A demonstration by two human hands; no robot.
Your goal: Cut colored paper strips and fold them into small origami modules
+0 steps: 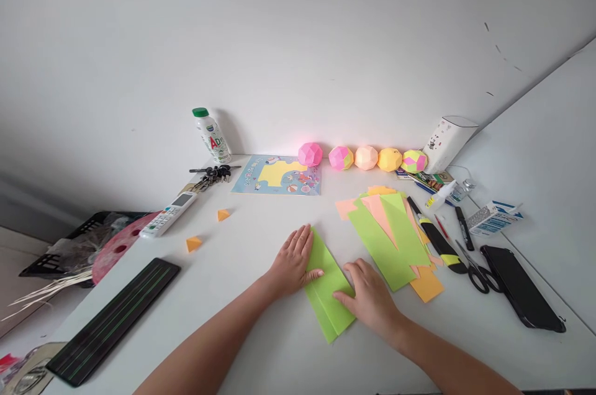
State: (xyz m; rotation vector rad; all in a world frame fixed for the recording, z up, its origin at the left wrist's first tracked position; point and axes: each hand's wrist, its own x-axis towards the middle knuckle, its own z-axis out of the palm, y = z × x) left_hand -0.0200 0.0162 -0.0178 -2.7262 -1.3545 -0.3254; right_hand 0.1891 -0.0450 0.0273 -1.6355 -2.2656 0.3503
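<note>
A folded sheet of light green paper [326,286] lies on the white table in front of me, with a crease running along its length. My left hand [294,261] rests flat on the sheet's upper left edge, fingers stretched out and thumb over the paper. At the right edge of the sheet is my right hand [370,295]; its thumb touches the paper, and its bent index finger stands apart from the thumb. Right of it, a loose pile of green sheets [386,252] overlaps pink and orange pieces [427,285].
Faceted paper balls [366,158] line the wall beside a blue card [242,182]. A utility knife [440,240], scissors [479,274] and a black phone [521,286] lie right. Leftward are two orange paper pieces [194,243], a remote [170,213], a bottle [213,137] and a black strip [114,320].
</note>
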